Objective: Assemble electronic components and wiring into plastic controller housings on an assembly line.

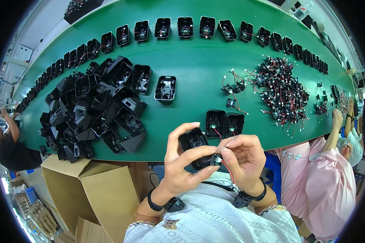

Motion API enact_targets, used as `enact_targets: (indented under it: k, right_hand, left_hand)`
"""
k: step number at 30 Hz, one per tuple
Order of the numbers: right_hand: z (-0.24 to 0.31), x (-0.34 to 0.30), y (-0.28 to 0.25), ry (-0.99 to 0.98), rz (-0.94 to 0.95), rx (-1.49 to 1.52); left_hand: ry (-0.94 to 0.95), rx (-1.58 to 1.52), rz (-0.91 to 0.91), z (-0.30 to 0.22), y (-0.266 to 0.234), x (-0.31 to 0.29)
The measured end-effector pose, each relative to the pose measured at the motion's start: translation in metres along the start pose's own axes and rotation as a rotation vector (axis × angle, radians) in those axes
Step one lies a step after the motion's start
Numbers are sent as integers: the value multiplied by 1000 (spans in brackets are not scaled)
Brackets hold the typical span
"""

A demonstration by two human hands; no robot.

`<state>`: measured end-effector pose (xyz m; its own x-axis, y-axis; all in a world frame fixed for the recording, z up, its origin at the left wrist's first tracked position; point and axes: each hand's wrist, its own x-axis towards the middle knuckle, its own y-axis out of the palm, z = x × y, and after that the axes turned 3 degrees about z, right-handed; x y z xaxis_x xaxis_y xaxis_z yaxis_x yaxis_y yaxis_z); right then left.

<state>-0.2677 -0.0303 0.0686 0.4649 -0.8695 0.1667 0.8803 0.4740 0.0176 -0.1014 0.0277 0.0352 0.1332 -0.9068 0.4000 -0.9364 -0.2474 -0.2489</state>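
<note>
My left hand (178, 168) grips an open black plastic housing (193, 141) just over the table's front edge. Close by, my right hand (247, 160) pinches a small black wired part (216, 159). My left fingertips touch that part too, and a red wire (228, 169) with a white plug trails from it. Beyond my hands two black housings (215, 120) stand side by side, each with a small green board and a red wire inside. Fingers cover part of where the wired part meets the housing.
On the green table (198, 107) lie a heap of black housings (93, 107) at left and a pile of wired parts (282, 91) at right. A curved row of housings (185, 28) lines the far side. An open cardboard box (109, 194) stands below; co-workers sit at both sides.
</note>
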Motion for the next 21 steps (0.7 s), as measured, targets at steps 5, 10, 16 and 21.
enact_targets:
  k: [5, 10, 16, 21]
  right_hand:
    - [14, 13, -14, -131, 225, -240]
    - [11, 11, -25, -77, 336, -237]
    - [14, 10, -24, -269, 220, -380]
    - [14, 9, -13, -368, 177, -438]
  left_hand:
    - [-73, -123, 60, 5, -16, 5]
    - [-14, -73, 209, -2, -25, 14]
    - [94, 88, 89, -6, -16, 15]
    - [149, 122, 32, -2, -13, 12]
